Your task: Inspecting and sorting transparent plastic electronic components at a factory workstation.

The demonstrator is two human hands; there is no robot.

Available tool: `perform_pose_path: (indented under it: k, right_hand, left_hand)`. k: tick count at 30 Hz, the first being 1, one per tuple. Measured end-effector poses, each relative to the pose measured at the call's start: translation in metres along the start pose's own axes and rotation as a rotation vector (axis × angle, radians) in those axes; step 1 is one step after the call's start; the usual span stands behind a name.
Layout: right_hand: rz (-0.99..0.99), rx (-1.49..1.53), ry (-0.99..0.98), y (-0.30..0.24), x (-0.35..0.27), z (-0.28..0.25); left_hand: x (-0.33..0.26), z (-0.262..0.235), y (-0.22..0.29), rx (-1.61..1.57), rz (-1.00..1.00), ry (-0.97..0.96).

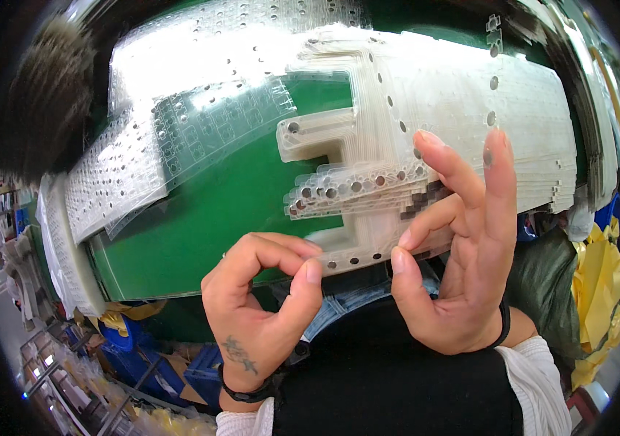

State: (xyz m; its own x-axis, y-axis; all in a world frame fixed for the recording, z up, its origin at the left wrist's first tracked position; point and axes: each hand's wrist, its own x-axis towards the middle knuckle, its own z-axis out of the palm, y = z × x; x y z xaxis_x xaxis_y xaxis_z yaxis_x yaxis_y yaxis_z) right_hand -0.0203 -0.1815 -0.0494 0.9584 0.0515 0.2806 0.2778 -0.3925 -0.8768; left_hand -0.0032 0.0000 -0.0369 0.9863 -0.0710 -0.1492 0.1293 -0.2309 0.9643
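Both hands pinch one clear sheet at the near edge of a green table.

Left hand (pixel 263 305) curls thumb and forefinger together on the sheet (pixel 368 243), its tab caught between the fingertips (pixel 313 270). Right hand (pixel 463 261) nips the same tab between thumb and bent forefinger, the other fingers spread upright behind it. That sheet tops a stack (pixel 470 109) on the table (pixel 208 211); another stack (pixel 143 160) lies to the left, well apart.

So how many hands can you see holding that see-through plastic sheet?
2. The left hand pinches the clear plastic sheet at its lower edge, low in the middle. The right hand pinches the same edge just beside it, fingers spread upward. No other hands show.
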Motion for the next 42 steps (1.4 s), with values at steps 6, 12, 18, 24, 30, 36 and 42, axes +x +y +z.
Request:
perform_pose_path:
  k: [6, 12, 18, 24, 30, 36, 42]
  right_hand:
    - [-0.008, -0.009, -0.004, 0.001, 0.000, 0.000]
    - [-0.004, -0.035, -0.023, -0.001, 0.001, -0.002]
    - [-0.059, -0.078, -0.098, 0.001, 0.004, -0.005]
    - [-0.032, -0.110, -0.078, -0.002, 0.001, -0.004]
    - [-0.121, -0.205, -0.124, 0.000, 0.004, -0.004]
    - [-0.063, -0.204, -0.125, 0.000, 0.000, -0.007]
    - [-0.106, -0.299, 0.028, 0.005, -0.002, -0.010]
  left_hand:
    - [0.000, 0.000, -0.001, 0.010, 0.008, 0.001]
    - [0.001, 0.001, 0.000, 0.023, 0.014, 0.005]
    - [0.001, 0.003, 0.001, 0.046, 0.009, 0.011]
    - [0.000, 0.005, 0.002, 0.028, 0.000, 0.040]
    - [0.000, 0.006, 0.000, 0.082, 0.045, 0.047]
    - [0.003, -0.002, 0.000, 0.228, 0.142, 0.046]
    - [0.005, 0.009, -0.006, 0.281, 0.226, -0.026]
